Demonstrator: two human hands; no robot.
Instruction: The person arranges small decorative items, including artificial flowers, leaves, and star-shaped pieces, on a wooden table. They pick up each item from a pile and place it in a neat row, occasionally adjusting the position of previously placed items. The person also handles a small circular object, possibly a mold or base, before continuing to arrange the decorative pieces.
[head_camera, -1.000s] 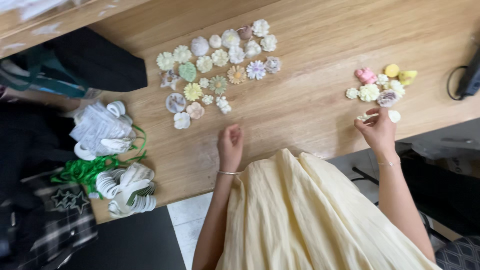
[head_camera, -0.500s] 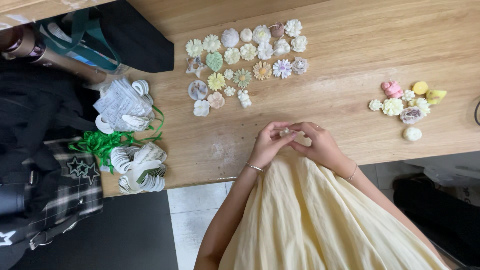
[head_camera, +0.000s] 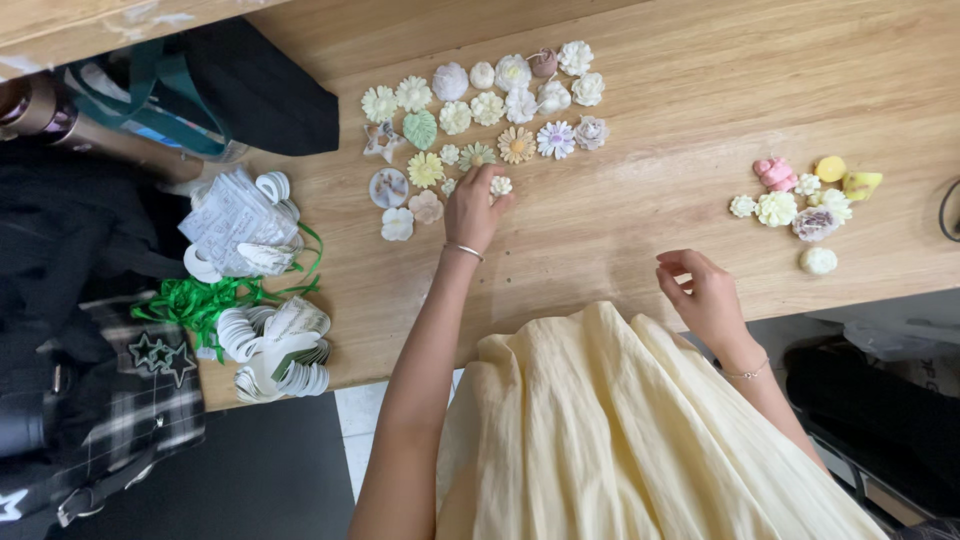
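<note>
My left hand (head_camera: 468, 208) reaches out over the wooden table (head_camera: 640, 230) to the lower edge of a cluster of small flower-shaped pieces (head_camera: 480, 110) in white, yellow and green. Its bent fingertips close on a small white flower piece (head_camera: 501, 185), which rests on the table. A thin bracelet circles that wrist. My right hand (head_camera: 705, 292) hovers near the table's front edge with fingers apart and nothing in it. A second, smaller group of pieces (head_camera: 800, 200) in pink, yellow and white lies to its right.
At the left lie a bundle of white loops with paper (head_camera: 240, 220), green ribbon (head_camera: 200, 300) and another stack of white loops (head_camera: 275, 350). A black bag with teal straps (head_camera: 210, 90) sits at the far left. Pale yellow fabric (head_camera: 620, 440) covers my lap.
Half a second ago both hands met at the table's front edge. My left hand has since gone forward to the flower cluster, and my right hand has drawn back to the right.
</note>
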